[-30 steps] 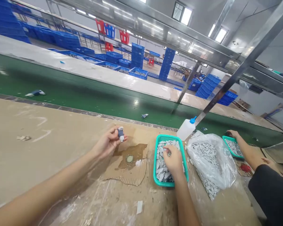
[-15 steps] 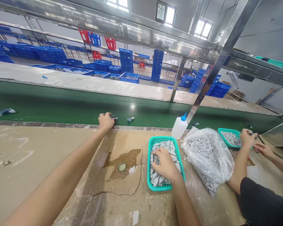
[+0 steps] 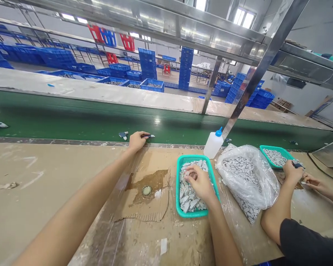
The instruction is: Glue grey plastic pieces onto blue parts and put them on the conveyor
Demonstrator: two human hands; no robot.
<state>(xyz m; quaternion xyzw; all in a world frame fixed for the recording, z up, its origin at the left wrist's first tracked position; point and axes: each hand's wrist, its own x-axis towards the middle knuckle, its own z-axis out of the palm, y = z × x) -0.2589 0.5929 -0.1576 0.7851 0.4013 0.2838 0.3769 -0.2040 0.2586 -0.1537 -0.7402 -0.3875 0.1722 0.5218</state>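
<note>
While the left hand (image 3: 137, 142) grips a navy-and-white piece (image 3: 149, 136) mid-frame, chips (image 3: 191, 202) remain in the teal basket (image 3: 178, 188); whether the half-curled right hand (image 3: 201, 185) holds any is unclear.

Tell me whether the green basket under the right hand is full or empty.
Mostly full: pale pieces are heaped across the green basket beneath the right hand, though some inner wall shows at the far end.

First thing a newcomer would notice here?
Probably the teal basket of grey pieces at centre right, under the right hand. Then the bulging clear plastic bag just right of it, and the left hand at a small dark part on the green belt.
</note>
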